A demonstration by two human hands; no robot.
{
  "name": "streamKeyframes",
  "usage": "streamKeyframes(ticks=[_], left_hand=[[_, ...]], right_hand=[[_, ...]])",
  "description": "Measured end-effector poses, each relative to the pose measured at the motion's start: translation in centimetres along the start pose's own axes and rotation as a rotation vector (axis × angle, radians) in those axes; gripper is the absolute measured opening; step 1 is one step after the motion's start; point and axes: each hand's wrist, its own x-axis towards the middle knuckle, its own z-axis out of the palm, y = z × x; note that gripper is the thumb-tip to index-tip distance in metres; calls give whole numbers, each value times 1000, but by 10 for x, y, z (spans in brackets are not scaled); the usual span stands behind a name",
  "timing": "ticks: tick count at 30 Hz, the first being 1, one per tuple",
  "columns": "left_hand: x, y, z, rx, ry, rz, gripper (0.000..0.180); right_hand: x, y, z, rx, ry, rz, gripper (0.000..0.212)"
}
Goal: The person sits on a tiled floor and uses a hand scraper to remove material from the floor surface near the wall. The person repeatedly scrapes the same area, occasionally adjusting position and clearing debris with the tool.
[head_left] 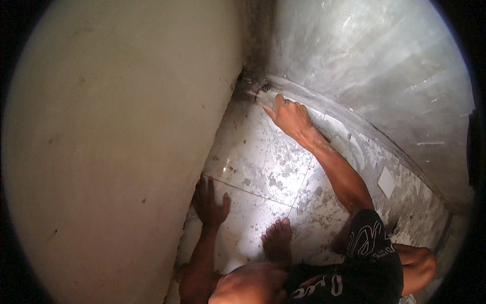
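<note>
My left hand (210, 205) lies flat on the tiled floor beside the base of the left wall, fingers pointing forward and thumb spread out. It holds nothing. Farther ahead, my right hand (292, 117) reaches toward the corner, over a pale strip of tile (267, 96) along the foot of the right wall. Its index finger points forward and its thumb stands apart to the left, while the other fingers bend down. Nothing shows between thumb and index finger; what lies under the palm is hidden. A dark hole (265, 87) is next to the strip's far end.
A plain beige wall (126, 152) closes off the left side, and a grey plastered wall (374, 61) the right. Grey cement smears and crumbs cover the white floor tiles (248, 152). A small white tile piece (386, 182) lies at the right. My bare foot (277, 237) stands near the middle.
</note>
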Motion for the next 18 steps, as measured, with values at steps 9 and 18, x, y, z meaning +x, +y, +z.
streamKeyframes(ticks=[9, 18], left_hand=[[-1, 7, 0, -36, -33, -3, 79], [-5, -8, -4, -37, -16, -13, 80]], right_hand=[[23, 25, 21, -74, 167, 3, 56], [-7, -24, 5, 122, 168, -118, 51]])
